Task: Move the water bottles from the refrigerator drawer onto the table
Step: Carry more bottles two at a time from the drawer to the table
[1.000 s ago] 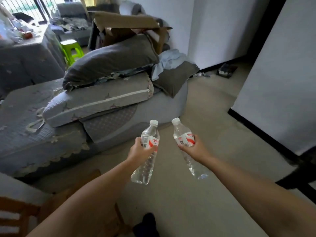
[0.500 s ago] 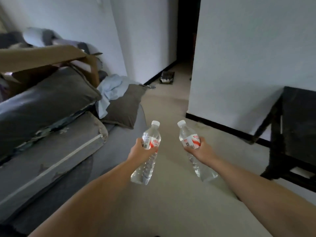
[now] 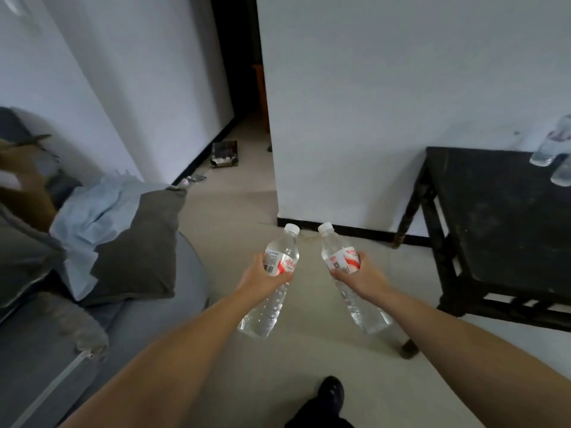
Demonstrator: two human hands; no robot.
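Note:
My left hand [image 3: 262, 278] grips a clear water bottle [image 3: 272, 285] with a white cap and red-and-white label around its middle. In my right hand [image 3: 360, 278] is a second, matching water bottle [image 3: 349, 279]. Both bottles tilt slightly toward each other, caps up, over the beige floor. A black wooden table [image 3: 500, 217] stands to the right, against the white wall. Two more water bottles [image 3: 553, 146] stand on its far right part, cut off by the frame edge. No refrigerator is in view.
A grey sofa [image 3: 92, 329] piled with dark cushions [image 3: 136, 242] and a pale blue cloth fills the left side. A dark doorway [image 3: 241, 57] opens straight ahead, with a small dark object [image 3: 225, 153] on the floor near it. My dark shoe [image 3: 330, 393] shows below.
The view has swung right: the sofa has slid to the left and the black table with its bottles has come into view. Both hands still hold their bottles the same way.

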